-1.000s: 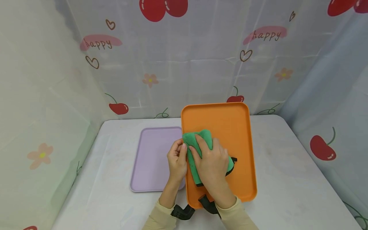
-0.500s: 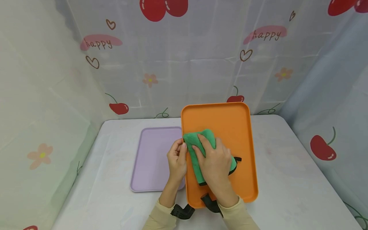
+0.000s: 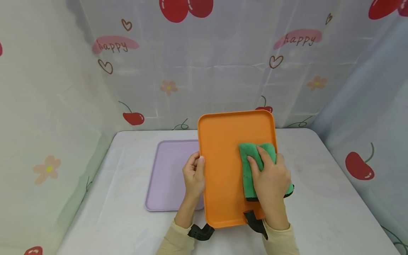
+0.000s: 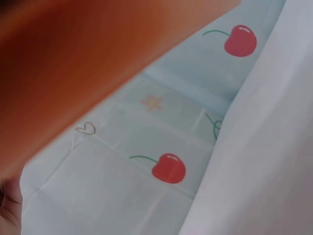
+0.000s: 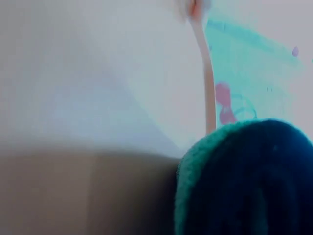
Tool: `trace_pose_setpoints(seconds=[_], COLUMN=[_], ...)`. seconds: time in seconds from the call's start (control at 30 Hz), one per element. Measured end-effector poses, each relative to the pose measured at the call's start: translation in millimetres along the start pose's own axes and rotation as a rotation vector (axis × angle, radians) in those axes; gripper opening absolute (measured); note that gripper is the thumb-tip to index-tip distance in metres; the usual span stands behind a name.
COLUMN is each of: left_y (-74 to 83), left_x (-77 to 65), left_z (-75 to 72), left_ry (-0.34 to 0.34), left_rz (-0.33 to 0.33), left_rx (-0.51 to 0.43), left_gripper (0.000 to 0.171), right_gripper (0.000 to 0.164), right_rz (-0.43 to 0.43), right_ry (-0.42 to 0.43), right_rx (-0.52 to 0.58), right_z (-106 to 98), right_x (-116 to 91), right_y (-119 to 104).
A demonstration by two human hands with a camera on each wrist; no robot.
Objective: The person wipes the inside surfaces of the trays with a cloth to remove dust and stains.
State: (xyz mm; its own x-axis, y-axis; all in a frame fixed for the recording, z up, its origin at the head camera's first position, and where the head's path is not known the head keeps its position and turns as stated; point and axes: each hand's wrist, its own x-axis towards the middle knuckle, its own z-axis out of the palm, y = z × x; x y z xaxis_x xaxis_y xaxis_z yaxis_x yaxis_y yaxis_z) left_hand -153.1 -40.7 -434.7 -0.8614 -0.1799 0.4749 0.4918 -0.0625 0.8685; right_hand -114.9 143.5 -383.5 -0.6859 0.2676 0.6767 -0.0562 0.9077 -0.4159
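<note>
My left hand (image 3: 194, 177) grips the left rim of an orange rectangular tray (image 3: 223, 152), its thumb over the edge. The tray is held tilted above the table. On the tray's right side my right hand (image 3: 272, 182) holds a folded green cloth (image 3: 249, 177) with black edging against the surface. One end of the cloth hangs past the right rim. In the left wrist view the tray (image 4: 88, 68) fills the upper left, blurred, and only a sliver of the left hand (image 4: 11, 208) shows. The right wrist view has the cloth (image 5: 190, 196) close up, with most of the hand hidden.
A lilac tray (image 3: 167, 177) lies on the white table (image 3: 114, 198), partly behind the left hand and the orange tray. Printed curtains (image 3: 210, 85) enclose the table at the back and both sides. Each wrist wears a black mount (image 3: 201, 233).
My right hand has slid the cloth rightward across the orange tray, from its left side to its right rim. The tray has shifted slightly, while my left hand keeps its hold.
</note>
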Motion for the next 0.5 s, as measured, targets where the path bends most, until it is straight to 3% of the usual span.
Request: trace_pose_setpoints(seconds=[0.17,0.5], left_y=[-1.9,-1.1], left_x=[2.2,1.5], left_z=[-2.5,-0.8], left_ry=[-0.007,-0.017], left_rz=[0.019,0.022], left_rx=[-0.005,-0.042], left_gripper=[0.025,0.025], right_gripper=[0.039,0.039], right_rz=[0.068,0.086], right_ry=[0.012,-0.005], right_rx=[-0.019,-0.009], right_z=[-5,-5], right_x=[2,1], right_y=[15,17])
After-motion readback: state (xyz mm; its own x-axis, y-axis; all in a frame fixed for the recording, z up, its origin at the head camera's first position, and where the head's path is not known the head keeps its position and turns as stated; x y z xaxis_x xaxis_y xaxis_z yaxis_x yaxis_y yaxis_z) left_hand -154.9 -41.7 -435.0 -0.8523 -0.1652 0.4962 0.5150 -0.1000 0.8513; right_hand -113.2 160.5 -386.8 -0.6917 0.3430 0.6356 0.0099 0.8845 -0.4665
